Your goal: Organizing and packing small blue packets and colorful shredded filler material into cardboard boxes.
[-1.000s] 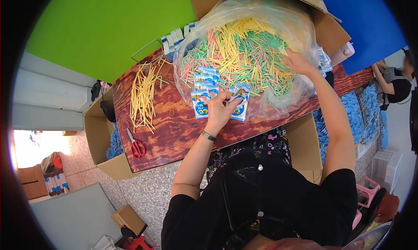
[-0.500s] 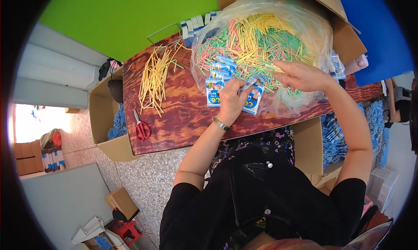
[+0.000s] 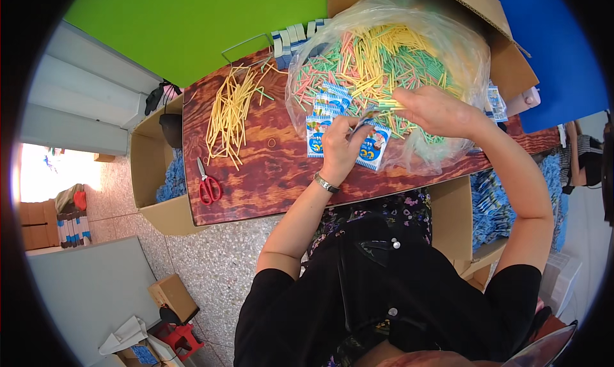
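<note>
My left hand [image 3: 340,151] is closed on the upper part of a small blue-and-white packet [image 3: 373,151], its top edge tilted up between thumb and fingers. Beside it, several similar packets [image 3: 316,137] lie overlapped in a column on the table. My right hand [image 3: 441,113] is held over the front of a large clear plastic bag [image 3: 476,79]. Its fingers are pinched together, with a few short yellow and green sticks [image 3: 387,103], like straws, at their tips. The bag is full of pink, green and yellow straw-like sticks [image 3: 368,57].
On the left of the red wood-grain table [image 3: 281,188] lie a pile of longer yellow sticks [image 3: 229,114], red-handled scissors [image 3: 209,187] and a rubber band [image 3: 272,142]. Cardboard boxes of blue packets [image 3: 171,178] flank the table. A carton [image 3: 511,66] stands behind the bag.
My right hand has shifted slightly left, its fingers now drawn together near the packet. My left hand still grips the packet, whose top is raised more. The view has shifted a little.
</note>
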